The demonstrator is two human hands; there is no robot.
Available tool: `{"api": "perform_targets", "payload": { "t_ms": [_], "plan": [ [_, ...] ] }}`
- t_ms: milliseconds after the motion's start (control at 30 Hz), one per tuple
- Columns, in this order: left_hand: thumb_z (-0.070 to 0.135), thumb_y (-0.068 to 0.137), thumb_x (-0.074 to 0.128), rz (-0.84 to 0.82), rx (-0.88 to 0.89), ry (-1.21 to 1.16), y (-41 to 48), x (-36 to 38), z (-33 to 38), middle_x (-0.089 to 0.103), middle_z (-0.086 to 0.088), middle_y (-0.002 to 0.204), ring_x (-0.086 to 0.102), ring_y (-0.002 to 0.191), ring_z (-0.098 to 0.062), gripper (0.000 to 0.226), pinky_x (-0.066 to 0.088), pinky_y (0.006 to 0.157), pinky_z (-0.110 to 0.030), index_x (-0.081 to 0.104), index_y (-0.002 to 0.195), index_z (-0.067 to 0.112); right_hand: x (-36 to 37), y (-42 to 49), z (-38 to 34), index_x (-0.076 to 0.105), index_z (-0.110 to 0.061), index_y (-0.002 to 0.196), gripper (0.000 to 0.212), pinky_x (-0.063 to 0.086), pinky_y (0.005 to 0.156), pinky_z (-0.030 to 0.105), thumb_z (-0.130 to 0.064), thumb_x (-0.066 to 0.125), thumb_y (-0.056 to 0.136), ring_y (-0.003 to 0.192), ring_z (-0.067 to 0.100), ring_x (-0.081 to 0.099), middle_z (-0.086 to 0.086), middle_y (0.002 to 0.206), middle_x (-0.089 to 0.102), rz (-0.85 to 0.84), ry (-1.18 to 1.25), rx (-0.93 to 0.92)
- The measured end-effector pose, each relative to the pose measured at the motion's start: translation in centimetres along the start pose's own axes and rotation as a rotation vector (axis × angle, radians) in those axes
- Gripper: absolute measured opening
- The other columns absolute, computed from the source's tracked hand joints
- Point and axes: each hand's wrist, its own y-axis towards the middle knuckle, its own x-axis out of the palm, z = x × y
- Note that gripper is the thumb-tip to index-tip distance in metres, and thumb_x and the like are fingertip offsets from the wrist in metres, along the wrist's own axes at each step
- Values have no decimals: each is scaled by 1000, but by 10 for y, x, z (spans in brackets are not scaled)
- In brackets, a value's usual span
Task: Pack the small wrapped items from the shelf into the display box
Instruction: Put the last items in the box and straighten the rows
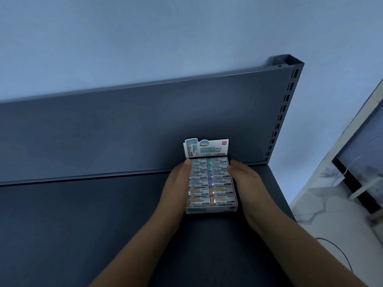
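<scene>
A small white display box stands on the dark grey shelf, close to the back panel, with its printed header flap folded up. Inside lie small wrapped items in two columns, several rows deep: green at the back, purple in the middle, orange at the front. My left hand lies flat against the box's left side, fingertips near its back corner. My right hand presses the right side. Both hands clasp the box between them.
The shelf's upright back panel rises just behind the box, with a slotted post at its right end. Right of the shelf edge, a pale floor with cables and a framed panel is visible below. A pale wall is behind.
</scene>
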Motion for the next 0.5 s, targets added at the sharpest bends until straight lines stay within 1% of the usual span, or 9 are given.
{"api": "perform_targets", "payload": {
  "t_ms": [67, 133, 200, 267, 367, 433, 500],
  "plan": [
    [49, 101, 42, -26, 5, -29, -9, -5, -5, 76, -1, 109, 73, 100, -19, 41, 57, 78, -32, 68, 118, 22, -5, -6, 1, 71, -16, 110, 28, 57, 77, 36, -13, 45, 100, 96, 25, 73, 5, 105, 76, -29, -9, -29],
    [46, 101, 44, -51, 38, -21, -16, -5, -9, 75, 0, 114, 71, 105, -19, 38, 55, 85, -33, 67, 122, 23, -3, -11, 6, 70, -21, 116, 32, 56, 85, 38, -10, 44, 101, 101, 22, 72, 1, 109, 75, -56, -8, -41],
    [38, 103, 45, -71, 92, 29, -21, 0, -10, 72, 3, 119, 69, 110, -17, 33, 53, 93, -36, 63, 127, 25, 2, -14, 11, 67, -26, 121, 38, 56, 89, 39, -6, 44, 99, 103, 19, 71, -3, 113, 74, -62, -34, -69],
    [32, 105, 44, -78, 134, 51, -25, 4, -9, 71, 5, 122, 67, 113, -14, 30, 52, 96, -35, 61, 130, 26, 8, -17, 14, 66, -29, 122, 43, 56, 91, 41, -1, 46, 97, 103, 17, 71, -5, 114, 73, -47, -64, -104],
    [30, 105, 47, -120, 173, 100, -28, 2, -7, 68, 10, 127, 64, 118, -9, 31, 49, 100, -32, 57, 134, 29, 7, -21, 10, 65, -34, 122, 48, 55, 94, 43, 1, 49, 94, 103, 13, 70, -9, 113, 73, -66, -131, -122],
    [26, 103, 54, -162, 196, 202, -31, -6, -8, 66, 15, 129, 62, 119, -4, 34, 49, 101, -27, 54, 136, 32, -1, -24, 7, 65, -42, 117, 48, 54, 95, 38, -2, 55, 92, 101, 4, 68, -18, 111, 72, -82, -285, -153],
    [18, 98, 63, -180, 216, 315, -37, -16, -11, 66, 20, 125, 62, 115, 1, 41, 51, 100, -23, 53, 132, 38, -12, -29, 4, 63, -51, 109, 43, 53, 92, 27, -11, 64, 90, 99, -5, 65, -28, 107, 69, -87, -456, -198]
  ]
}}
